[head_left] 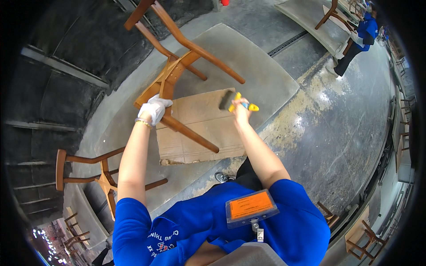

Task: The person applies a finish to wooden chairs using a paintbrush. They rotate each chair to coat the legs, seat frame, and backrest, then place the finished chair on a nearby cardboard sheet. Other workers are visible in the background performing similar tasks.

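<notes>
Both hands are gripping something in the head view: the gloved left hand point(154, 108) is closing round a brown wooden chair frame point(167, 84), while the right hand point(241, 107) is wrapping its fingers round a yellow-handled brush point(237, 97) with a wide dark head. The frame is tilting at the left hand, one leg pointing toward the space below the right; which parts are bearing its weight I cannot tell. A cardboard sheet point(199, 119) is lying between and beneath the hands, on a grey platform point(266, 73). Nearer the body, left of the left hand, a second chair frame point(105, 178) is standing apart; far beyond the right hand, a co-worker point(367, 29) is standing by another chair.

Judging by this, the person is steadying the frame for brushing, the brush hanging clear of the wood. The next move seems to be calling for a leftward reach onto the frame, the left grip bracing firmly.
</notes>
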A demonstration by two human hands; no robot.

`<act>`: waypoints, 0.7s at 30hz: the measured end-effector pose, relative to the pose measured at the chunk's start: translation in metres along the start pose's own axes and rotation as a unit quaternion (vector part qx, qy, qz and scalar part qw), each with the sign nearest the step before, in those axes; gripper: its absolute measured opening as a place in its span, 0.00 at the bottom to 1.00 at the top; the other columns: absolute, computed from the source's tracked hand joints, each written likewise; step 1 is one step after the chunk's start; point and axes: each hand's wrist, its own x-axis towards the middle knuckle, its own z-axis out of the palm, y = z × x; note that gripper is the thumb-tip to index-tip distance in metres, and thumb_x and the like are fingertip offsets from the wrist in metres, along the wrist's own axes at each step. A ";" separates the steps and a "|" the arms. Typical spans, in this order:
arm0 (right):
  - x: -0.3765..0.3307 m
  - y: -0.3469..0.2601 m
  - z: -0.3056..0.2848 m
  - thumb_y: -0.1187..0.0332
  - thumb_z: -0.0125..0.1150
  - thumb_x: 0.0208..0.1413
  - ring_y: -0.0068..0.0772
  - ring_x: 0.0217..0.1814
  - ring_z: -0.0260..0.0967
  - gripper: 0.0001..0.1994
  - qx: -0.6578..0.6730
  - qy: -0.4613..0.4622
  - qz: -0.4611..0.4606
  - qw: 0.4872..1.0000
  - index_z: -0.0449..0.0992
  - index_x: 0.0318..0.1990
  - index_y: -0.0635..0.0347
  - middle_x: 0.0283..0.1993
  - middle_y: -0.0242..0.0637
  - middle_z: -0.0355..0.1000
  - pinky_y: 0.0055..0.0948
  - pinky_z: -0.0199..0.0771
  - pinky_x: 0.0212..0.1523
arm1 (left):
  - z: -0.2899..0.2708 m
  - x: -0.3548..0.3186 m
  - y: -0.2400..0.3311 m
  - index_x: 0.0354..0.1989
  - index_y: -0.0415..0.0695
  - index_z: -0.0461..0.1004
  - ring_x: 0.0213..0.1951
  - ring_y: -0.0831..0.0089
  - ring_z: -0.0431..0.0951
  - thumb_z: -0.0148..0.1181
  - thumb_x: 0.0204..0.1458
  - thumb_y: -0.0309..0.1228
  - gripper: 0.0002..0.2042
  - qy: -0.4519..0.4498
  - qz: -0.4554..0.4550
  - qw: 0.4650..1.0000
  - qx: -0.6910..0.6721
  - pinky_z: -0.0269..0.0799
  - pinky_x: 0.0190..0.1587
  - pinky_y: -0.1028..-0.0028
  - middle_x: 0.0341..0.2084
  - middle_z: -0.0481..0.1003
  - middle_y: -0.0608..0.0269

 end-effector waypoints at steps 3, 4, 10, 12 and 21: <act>0.024 -0.040 0.094 0.75 0.72 0.55 0.22 0.47 0.73 0.13 0.075 -0.174 -0.046 0.981 0.72 0.34 0.46 0.40 0.22 0.73 0.28 0.75 0.42 | -0.007 0.014 0.001 0.47 0.37 0.77 0.35 0.69 0.83 0.65 0.57 0.32 0.13 -0.017 0.036 0.998 0.048 0.78 0.39 0.69 0.32 0.81 0.59; 0.033 -0.046 0.129 0.77 0.72 0.56 0.25 0.49 0.73 0.13 0.148 -0.210 -0.037 0.966 0.72 0.32 0.48 0.49 0.28 0.75 0.29 0.78 0.44 | -0.007 0.017 0.003 0.47 0.37 0.77 0.36 0.69 0.83 0.65 0.57 0.30 0.12 -0.015 0.057 0.996 0.073 0.79 0.39 0.69 0.33 0.81 0.59; 0.112 -0.036 0.192 0.83 0.67 0.57 0.36 0.56 0.75 0.13 0.184 -0.232 0.040 0.954 0.71 0.29 0.54 0.69 0.38 0.69 0.34 0.82 0.46 | 0.013 0.027 0.015 0.52 0.36 0.72 0.35 0.68 0.82 0.67 0.56 0.25 0.17 0.019 -0.084 0.975 -0.206 0.79 0.42 0.69 0.36 0.80 0.58; 0.150 -0.017 0.148 0.84 0.68 0.56 0.35 0.54 0.75 0.15 0.193 -0.131 0.100 0.967 0.71 0.29 0.51 0.66 0.36 0.71 0.33 0.81 0.43 | 0.020 0.033 0.018 0.53 0.35 0.71 0.35 0.68 0.82 0.68 0.56 0.23 0.18 0.026 -0.085 0.973 -0.213 0.80 0.43 0.70 0.37 0.80 0.58; 0.304 0.051 -0.085 0.80 0.69 0.49 0.31 0.37 0.77 0.09 -0.289 0.138 -0.065 0.945 0.79 0.27 0.50 0.34 0.26 0.81 0.37 0.78 0.45 | 0.037 0.087 0.043 0.47 0.32 0.76 0.36 0.66 0.84 0.68 0.60 0.30 0.14 -0.022 -0.190 0.947 -0.259 0.82 0.45 0.70 0.36 0.82 0.52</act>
